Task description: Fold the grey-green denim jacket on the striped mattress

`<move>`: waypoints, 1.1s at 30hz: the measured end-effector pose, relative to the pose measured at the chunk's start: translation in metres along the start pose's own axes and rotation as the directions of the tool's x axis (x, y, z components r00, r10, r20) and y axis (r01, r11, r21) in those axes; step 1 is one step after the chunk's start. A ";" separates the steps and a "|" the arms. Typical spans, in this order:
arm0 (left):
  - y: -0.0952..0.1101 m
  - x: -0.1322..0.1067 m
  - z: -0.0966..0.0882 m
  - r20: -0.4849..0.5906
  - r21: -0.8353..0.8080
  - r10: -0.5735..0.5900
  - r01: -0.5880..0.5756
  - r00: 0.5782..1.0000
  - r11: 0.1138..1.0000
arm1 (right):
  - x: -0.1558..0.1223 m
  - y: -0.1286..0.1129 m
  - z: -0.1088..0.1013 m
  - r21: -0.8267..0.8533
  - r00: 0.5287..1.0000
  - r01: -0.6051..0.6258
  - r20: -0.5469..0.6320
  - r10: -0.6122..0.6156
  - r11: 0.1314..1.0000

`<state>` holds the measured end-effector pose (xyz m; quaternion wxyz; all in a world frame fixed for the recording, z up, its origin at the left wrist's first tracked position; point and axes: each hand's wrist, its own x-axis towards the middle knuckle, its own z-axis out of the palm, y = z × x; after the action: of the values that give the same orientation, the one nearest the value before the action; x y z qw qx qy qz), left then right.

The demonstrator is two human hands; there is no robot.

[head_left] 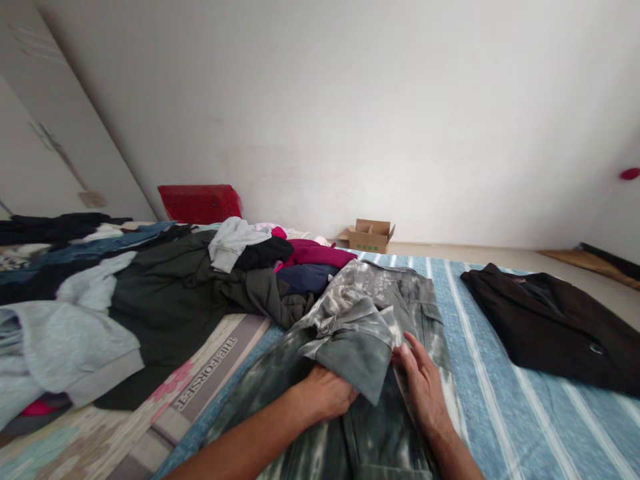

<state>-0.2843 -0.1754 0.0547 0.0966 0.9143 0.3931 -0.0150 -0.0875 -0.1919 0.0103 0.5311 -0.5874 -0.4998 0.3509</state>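
Grey tie-dye cargo trousers [420, 293] lie spread in front of me, waistband towards the wall, with a flap pocket on the right side. A bunched, folded part of the grey cloth [357, 347] rises on top of them. My left hand [330, 393] is curled at the lower edge of this fold, its fingertips partly hidden beneath the cloth. At the fold's right side is my right hand [424, 387], its fingers stretched out and their tips touching the cloth's edge.
A folded black garment [555, 320] lies right on the blue striped sheet [480, 333]. Left is a heap of clothes with a dark green garment [165, 300] and a light grey one [75, 347]. A cardboard box [369, 237] and red box [200, 203] stand by the wall.
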 end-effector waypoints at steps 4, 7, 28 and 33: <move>-0.008 -0.031 -0.015 0.048 -0.009 -0.045 0.046 0.998 0.999 | -0.002 -0.003 0.005 0.092 0.990 -0.112 0.097 0.103 0.990; -0.022 -0.062 -0.017 -0.050 -0.026 -0.081 0.080 0.995 0.996 | -0.003 -0.003 0.007 0.073 0.987 -0.133 0.103 0.126 0.988; -0.061 -0.146 -0.040 -0.048 -0.075 -0.642 0.638 0.765 0.766 | 0.081 -0.075 -0.006 0.142 0.952 -0.142 0.292 0.095 0.980; -0.008 -0.124 -0.077 0.011 -0.004 -0.488 0.488 0.873 0.873 | 0.127 -0.125 -0.043 0.390 0.998 0.029 0.041 -0.049 0.920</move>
<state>-0.3797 -0.2439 0.1414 0.0948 0.7852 0.6104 -0.0421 -0.0413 -0.0899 0.1549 0.6312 -0.4513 -0.4449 0.4472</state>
